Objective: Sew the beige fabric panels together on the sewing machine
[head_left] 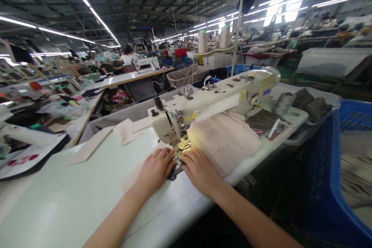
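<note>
Both hands work close to the needle of a cream sewing machine (171, 124). My left hand (155, 166) lies left of the presser foot, fingers together and curled down on a beige fabric piece (129, 176). That piece is mostly covered by the hand. On the other side, my right hand (200, 168) has its fingertips pressed together beside the brass-coloured guide (183, 145). Whatever lies under those fingertips is too small to make out. A stack of beige fabric panels (226, 139) rests under the machine arm, to the right of my right hand.
Loose beige pieces (91, 145) lie at the table's back left. A grey thread cone (285, 104) stands right of the machine. A blue plastic crate (337, 162) holding fabric is at the right. Two thread cones (202, 42) sit on a stand behind. Other sewing tables fill the background.
</note>
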`<state>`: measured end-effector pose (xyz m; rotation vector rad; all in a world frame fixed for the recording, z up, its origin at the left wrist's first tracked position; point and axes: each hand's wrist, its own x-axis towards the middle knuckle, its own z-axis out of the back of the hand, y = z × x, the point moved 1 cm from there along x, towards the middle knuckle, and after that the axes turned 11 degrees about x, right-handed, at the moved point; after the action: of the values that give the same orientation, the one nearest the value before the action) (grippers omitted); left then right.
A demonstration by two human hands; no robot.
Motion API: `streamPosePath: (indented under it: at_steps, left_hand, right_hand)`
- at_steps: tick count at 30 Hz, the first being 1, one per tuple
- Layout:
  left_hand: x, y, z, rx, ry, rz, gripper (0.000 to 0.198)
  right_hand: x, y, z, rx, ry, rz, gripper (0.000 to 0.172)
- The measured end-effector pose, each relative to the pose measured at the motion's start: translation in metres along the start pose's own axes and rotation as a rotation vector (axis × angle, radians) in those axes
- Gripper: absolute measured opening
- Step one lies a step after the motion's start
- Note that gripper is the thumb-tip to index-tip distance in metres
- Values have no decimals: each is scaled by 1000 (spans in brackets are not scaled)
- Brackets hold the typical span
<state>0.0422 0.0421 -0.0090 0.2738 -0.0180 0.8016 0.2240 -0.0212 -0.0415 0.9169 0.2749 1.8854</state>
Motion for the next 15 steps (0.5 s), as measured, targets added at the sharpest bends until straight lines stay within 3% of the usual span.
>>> streamPosePath:
  at_steps: [3, 7, 11, 15]
  left_hand:
    - [-7, -20, 10, -6, 29, 4, 24]
    - [-16, -37, 8, -32, -8, -46, 21]
    - [-23, -39, 3, -3, -73, -45, 23]
    - [-29, -37, 0, -27, -203, -136, 25]
  right_hand:
    - [-3, 0, 1, 31, -19, 14, 12]
    - [-10, 2, 2, 22, 11, 42, 7]
    - [-19, 4, 3, -3, 39, 60, 7]
    - [-24, 6, 5, -33, 40, 70, 10]
